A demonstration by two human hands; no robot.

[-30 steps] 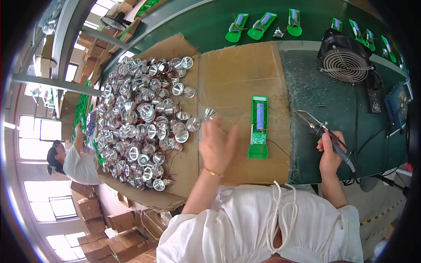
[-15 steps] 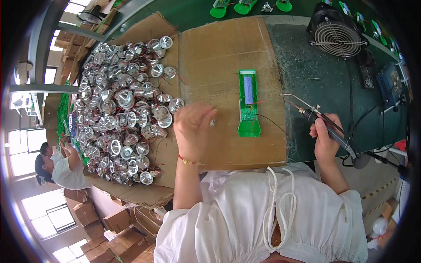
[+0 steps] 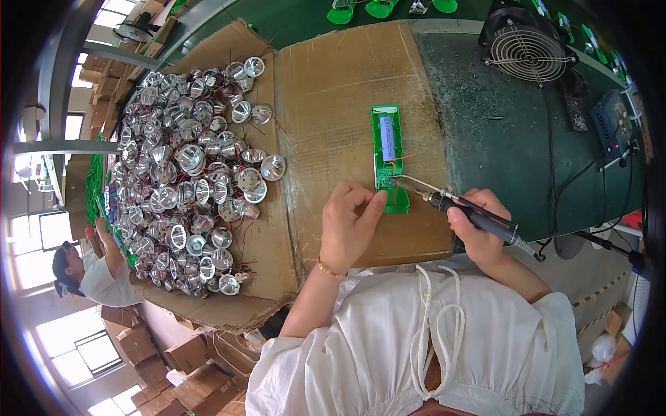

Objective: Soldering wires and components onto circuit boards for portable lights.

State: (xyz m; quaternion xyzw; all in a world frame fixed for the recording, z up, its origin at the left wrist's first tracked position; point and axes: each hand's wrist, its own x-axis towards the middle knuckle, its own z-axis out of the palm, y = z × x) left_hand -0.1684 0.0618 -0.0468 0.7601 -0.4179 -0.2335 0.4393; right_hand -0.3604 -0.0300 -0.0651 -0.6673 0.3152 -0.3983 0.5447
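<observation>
A green plastic housing [image 3: 397, 206] lies lengthwise on a cardboard sheet [image 3: 333, 90]. Inside it are a blue-violet cylindrical battery [image 3: 388, 139] and, below that, a small green circuit board [image 3: 385, 179] with thin wires. My right hand [image 3: 481, 229] grips a soldering iron [image 3: 484, 219] with a thin metal tube beside its tip. Both the tip and the tube's end reach over the circuit board; whether they touch it is too small to tell. My left hand [image 3: 352, 225] is pinched closed at the housing's lower left edge. What its fingertips hold, if anything, is hidden.
Silvery lamp reflectors [image 3: 189, 158] with red and dark wires are heaped on cardboard at the left. A caged fan [image 3: 528, 54] and a blue box [image 3: 612, 128] with cables stand at the right. Several green housings line the far edge. Another person [image 3: 104, 274] works at far left.
My left hand has moved right, from beside the reflectors to the green housing. My right hand has brought the soldering iron left, its tip now over the circuit board. The view has shifted slightly.
</observation>
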